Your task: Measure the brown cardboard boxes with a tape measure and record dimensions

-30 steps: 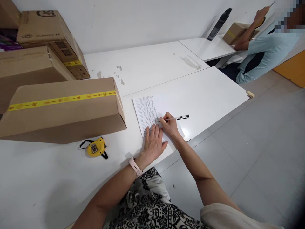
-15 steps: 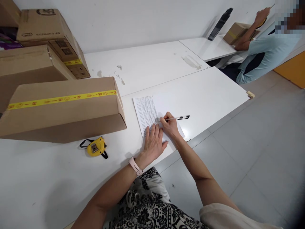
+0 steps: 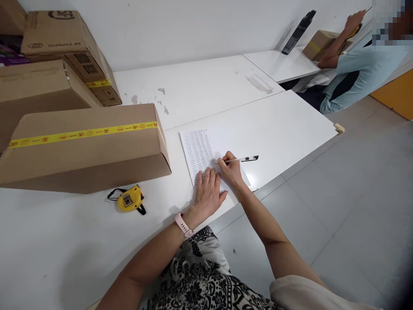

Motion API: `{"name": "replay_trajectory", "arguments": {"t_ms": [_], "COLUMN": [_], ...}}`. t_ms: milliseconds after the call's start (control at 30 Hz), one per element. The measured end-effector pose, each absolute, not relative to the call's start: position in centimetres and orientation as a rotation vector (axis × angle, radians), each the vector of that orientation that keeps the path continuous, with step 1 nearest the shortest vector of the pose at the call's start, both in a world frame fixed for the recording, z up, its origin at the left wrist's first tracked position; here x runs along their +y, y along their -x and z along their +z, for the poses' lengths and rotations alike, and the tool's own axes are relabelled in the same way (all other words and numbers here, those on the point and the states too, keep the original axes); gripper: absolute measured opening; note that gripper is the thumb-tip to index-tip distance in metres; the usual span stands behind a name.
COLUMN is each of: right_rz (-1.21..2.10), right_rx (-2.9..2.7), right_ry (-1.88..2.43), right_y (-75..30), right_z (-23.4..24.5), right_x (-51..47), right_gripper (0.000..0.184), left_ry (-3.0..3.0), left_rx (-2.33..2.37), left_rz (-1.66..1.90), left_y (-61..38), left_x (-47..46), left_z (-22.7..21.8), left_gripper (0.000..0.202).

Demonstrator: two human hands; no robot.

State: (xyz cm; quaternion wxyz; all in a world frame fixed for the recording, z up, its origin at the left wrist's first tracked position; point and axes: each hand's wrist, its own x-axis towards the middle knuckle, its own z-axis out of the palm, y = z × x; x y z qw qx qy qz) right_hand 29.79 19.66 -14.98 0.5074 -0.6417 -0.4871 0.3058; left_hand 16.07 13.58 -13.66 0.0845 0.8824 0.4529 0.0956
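A printed sheet of paper (image 3: pixel 200 148) with columns of small text lies on the white table (image 3: pixel 277 125) near its front edge. My left hand (image 3: pixel 207 192) lies flat on the sheet's lower part, fingers stretched out; a pink watch sits on that wrist. My right hand (image 3: pixel 229 169) is closed on a pen (image 3: pixel 244 159), its tip down on the paper just right of the printed columns.
A large cardboard box (image 3: pixel 87 146) with yellow tape stands left of the paper, more boxes (image 3: pixel 64 51) stacked behind it. A yellow tape measure (image 3: pixel 129 199) lies in front of the box. A seated person (image 3: pixel 358 64) works at a far table with a small box (image 3: pixel 319 43).
The pen's cap end has drifted slightly to the right; both hands stay in place on the paper.
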Motion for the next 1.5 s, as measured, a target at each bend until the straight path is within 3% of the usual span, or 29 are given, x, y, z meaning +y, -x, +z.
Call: {"name": "replay_trajectory", "arguments": {"t_ms": [1500], "right_rz": [0.711], "right_rx": [-1.181], "right_ry": [1.568], "right_y": [-29.99], "right_z": [-14.79], "right_x": [19.8], "right_gripper": [0.024], "left_ry": [-2.632], "left_rx": [1.354], "left_rz": [0.258], "left_y": [-16.09], "left_x": [13.59], "left_z": [-13.42], "left_gripper": [0.065]}}
